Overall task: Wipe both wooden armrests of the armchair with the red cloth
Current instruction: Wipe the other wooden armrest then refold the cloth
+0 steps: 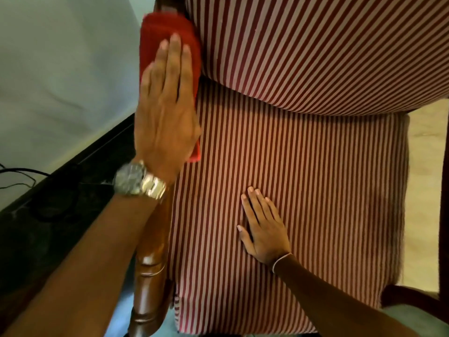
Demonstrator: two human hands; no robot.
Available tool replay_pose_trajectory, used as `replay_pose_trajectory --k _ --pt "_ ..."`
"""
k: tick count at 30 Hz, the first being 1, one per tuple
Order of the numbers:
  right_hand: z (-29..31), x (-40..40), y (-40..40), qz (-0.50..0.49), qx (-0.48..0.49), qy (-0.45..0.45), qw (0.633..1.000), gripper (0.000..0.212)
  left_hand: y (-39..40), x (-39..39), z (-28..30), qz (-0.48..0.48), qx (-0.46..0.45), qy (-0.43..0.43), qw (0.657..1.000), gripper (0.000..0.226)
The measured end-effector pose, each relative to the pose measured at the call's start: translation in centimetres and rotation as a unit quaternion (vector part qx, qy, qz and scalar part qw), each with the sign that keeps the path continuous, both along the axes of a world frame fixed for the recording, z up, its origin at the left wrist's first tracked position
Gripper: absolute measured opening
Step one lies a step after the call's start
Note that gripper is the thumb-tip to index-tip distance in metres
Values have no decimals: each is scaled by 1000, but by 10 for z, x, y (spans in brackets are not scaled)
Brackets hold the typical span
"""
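Observation:
The armchair has a red-and-white striped seat (315, 190) and backrest (315, 45). Its left wooden armrest (151, 271) runs up the left side, glossy brown, mostly covered further up. My left hand (165, 113), with a metal watch at the wrist, lies flat on the red cloth (162, 27) and presses it onto the far part of that armrest, next to the backrest. My right hand (263, 229) rests flat on the seat cushion with fingers spread, holding nothing. The right armrest (444, 190) shows only as a dark wooden strip at the right edge.
A pale wall (60, 69) stands to the left, above a dark baseboard or ledge (48, 215) with black cables (17, 178). Cream floor (422, 190) shows to the right of the seat.

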State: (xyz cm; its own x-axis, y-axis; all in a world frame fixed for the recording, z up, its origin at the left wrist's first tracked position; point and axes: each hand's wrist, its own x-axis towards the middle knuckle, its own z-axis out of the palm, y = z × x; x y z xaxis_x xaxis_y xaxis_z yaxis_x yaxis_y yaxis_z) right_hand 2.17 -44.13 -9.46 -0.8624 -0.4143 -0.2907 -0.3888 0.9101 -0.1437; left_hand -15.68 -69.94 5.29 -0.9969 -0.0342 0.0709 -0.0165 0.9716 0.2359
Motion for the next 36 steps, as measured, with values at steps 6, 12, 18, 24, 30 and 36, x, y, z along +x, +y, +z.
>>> replay_pose_trajectory --k 6,12,18,24,30,36 --pt "0 -1 2 -7 -1 -10 1000 73 3 89 -3 7 22 -37 999 62" --pt "-5 2 0 -8 -5 5 1000 80 2 130 -6 -10 -25 -80 996 63" --pt "-4 1 0 -4 -8 24 1000 73 0 -13 2 23 26 -4 999 61" --pt "1 2 0 -5 -3 -2 1000 71 -2 136 -1 13 41 -64 997 61" --pt "-4 6 0 1 8 14 1000 74 -1 97 -5 -4 10 -40 999 62" --pt "-1 3 -1 -4 4 15 1000 74 -5 -1 -2 15 40 7 999 62"
